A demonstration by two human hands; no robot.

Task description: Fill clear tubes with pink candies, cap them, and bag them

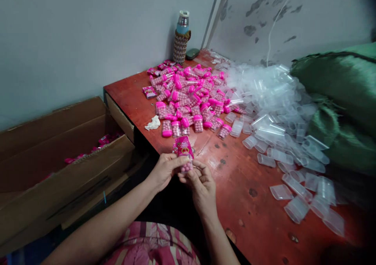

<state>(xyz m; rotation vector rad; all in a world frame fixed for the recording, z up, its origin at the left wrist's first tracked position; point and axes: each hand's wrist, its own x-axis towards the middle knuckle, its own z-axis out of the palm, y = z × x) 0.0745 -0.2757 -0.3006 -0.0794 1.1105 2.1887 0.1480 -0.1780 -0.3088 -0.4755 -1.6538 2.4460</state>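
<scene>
Over the table's near edge, I hold a small clear container of pink balls [186, 166] between both hands. A pink printed packet [183, 143] rises from its far end; whether it sits inside or behind the container I cannot tell. My left hand [166, 170] is closed, its thumb pressed on the container's front. My right hand [204, 184] is closed around the lower right side, fingers curled beneath. Just beyond lies a heap of pink-capped containers of balls [190, 94], with a separate pink packet [149, 92] at its left.
Clear empty tubes [273, 131] are piled across the right of the red table [235, 202]. A green sack [343, 100] stands behind them. At left is a cardboard box [58, 175] with pink packets inside. A bottle in a knitted cover [180, 45] and crumpled white tissue [153, 123] stand farther off.
</scene>
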